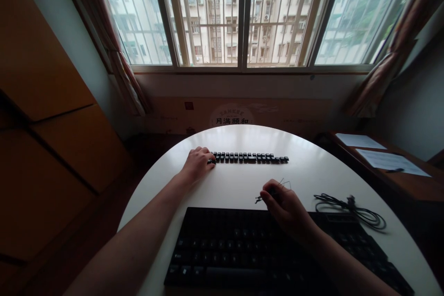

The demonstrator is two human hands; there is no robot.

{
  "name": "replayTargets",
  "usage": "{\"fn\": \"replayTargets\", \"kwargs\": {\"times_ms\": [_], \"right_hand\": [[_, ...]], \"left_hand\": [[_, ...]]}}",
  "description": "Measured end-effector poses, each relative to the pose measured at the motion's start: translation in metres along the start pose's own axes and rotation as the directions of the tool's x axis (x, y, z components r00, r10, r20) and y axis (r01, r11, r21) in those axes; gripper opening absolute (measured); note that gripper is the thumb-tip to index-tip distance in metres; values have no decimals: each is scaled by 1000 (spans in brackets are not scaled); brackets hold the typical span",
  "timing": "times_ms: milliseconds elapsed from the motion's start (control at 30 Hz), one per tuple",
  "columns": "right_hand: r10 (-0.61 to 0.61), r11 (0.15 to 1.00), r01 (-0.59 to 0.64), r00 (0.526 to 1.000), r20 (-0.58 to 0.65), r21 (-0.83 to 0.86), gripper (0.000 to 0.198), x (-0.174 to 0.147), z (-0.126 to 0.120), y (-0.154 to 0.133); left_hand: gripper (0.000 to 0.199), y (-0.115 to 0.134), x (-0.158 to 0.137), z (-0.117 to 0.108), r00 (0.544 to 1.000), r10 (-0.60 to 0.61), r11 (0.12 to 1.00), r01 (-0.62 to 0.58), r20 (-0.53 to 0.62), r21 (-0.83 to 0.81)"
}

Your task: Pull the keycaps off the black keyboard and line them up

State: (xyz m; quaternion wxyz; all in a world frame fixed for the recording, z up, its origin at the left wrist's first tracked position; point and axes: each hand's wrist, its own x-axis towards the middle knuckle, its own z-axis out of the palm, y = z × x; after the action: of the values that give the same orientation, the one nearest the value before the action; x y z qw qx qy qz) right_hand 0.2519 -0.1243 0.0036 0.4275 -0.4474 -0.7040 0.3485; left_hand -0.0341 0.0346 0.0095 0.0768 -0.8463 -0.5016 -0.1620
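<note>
Two rows of loose black keycaps [246, 157] run side to side across the white round table. At their left end, my left hand [197, 165] has its fingers closed around a dark keycap [211, 161]. My right hand [282, 201] is closed around a wire keycap puller [286, 184], most of it hidden in the fist; thin wire sticks out above the fingers and dark tips show at the left. Below this hand lies a black keyboard [222, 272], its upper rows partly bare of caps, with my right forearm across it.
A coiled black cable [364, 215] lies right of the keyboard on the white table [156, 196]. Paper sheets [388, 162] and a pen [395, 170] rest on a brown side table at the right. Wooden cabinets [48, 180] stand at the left, and a barred window is ahead.
</note>
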Motion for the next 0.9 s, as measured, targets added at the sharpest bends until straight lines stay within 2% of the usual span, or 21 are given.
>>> {"fn": "replayTargets", "kwargs": {"times_ms": [433, 500, 567, 633, 700, 733, 800, 900], "right_hand": [[-12, 1000, 12, 1000, -14, 13, 30, 0, 0, 2], [-17, 1000, 17, 1000, -6, 13, 29, 0, -1, 3], [-35, 999, 35, 999, -6, -1, 28, 0, -3, 1], [-65, 998, 65, 998, -12, -28, 27, -1, -5, -4], [-92, 994, 92, 996, -3, -51, 26, -4, -7, -13], [-98, 994, 99, 995, 12, -50, 25, -6, -7, -18], [-96, 995, 97, 993, 66, -8, 23, -11, -4, -28], [-80, 993, 64, 983, 166, 100, 23, -18, 4, -36]], "left_hand": [[22, -5, 0, 4, 998, 16, 999, -13, -64, 50], [20, -4, 1, -4, 995, 24, 998, -18, -99, 56], [18, 3, 2, -19, 982, 31, 997, -18, -185, 70], [19, 21, 3, -38, 955, 27, 996, 1, -295, 94], [19, 48, 0, -56, 938, -3, 994, 40, -347, 99], [19, 64, -2, -62, 947, -18, 995, 48, -321, 87], [21, 95, -9, -67, 985, -10, 998, 19, -173, 52], [23, 128, -19, -55, 997, 56, 998, -55, 54, -30]]}}
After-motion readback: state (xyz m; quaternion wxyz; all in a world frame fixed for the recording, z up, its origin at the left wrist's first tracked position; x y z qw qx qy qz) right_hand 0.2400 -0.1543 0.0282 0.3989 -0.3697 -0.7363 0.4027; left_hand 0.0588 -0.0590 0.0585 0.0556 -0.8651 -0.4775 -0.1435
